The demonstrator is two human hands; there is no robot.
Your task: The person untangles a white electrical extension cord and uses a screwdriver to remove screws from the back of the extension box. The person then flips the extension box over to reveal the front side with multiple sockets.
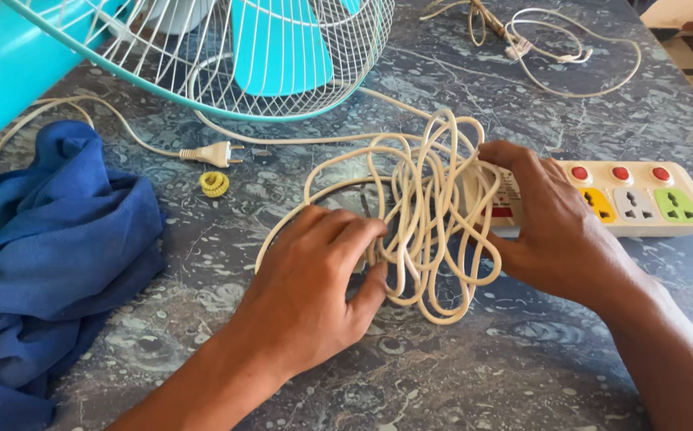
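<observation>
Left hand (314, 287) pinching tangled cord (426, 215), right hand (554, 223) clasping power strip (641, 198) at 3 o'clock. Still much cord to untangle; plug (212, 154) lying free at 10 o'clock.

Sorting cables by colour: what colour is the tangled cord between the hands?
Cream-white, the tangled cord; head view shows it best.

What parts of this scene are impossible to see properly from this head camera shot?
- Power strip: its near end is covered by the right hand and the looped cord.
- Left hand: its fingertips are buried in the loops, so the grip is unclear.
- Fan: cut off by the top edge; its base is out of view.
- Blue cloth: runs off the left and bottom edges.
- Far cable: its ends are too small to make out.
</observation>
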